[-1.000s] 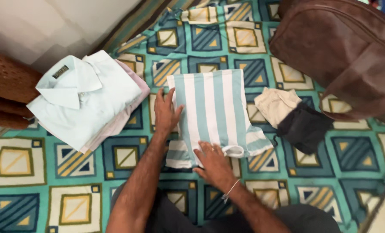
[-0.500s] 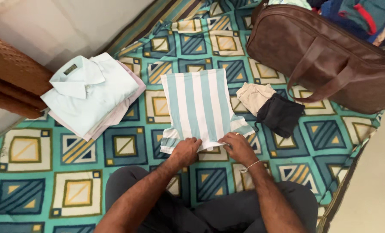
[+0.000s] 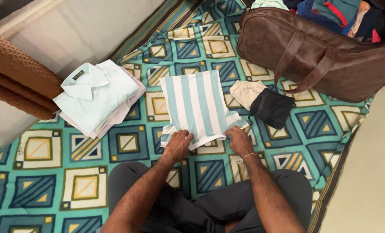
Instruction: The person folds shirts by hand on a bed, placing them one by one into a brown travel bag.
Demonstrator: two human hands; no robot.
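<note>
Patterned teal bedspread (image 3: 37, 149) covered the floor and carried everything. Brown leather bag (image 3: 326, 56) sat at its far right corner, open, with clothes inside. Stack of folded shirts (image 3: 98, 97) lay toward the far left edge, a pale collared one on top. Striped t-shirt (image 3: 196, 108), teal and white, lay flat mid-spread, partly folded, its near hem toward the seated person.

Left hand (image 3: 178, 144) pinched the near-left hem; right hand (image 3: 239, 140) pinched the near-right hem; both grips were closed on cloth.

Risk, judged: uneven lift by the two hands could skew the fold; the tucked sleeves, loose at the sides, could slip out. Soft knit looked likely to sag between the grips.

Small beige garment (image 3: 245, 92) and black garment (image 3: 271, 108) lay just beside the t-shirt's right edge; a wide fold might drag them. Bag handles hung clear, well apart.
</note>
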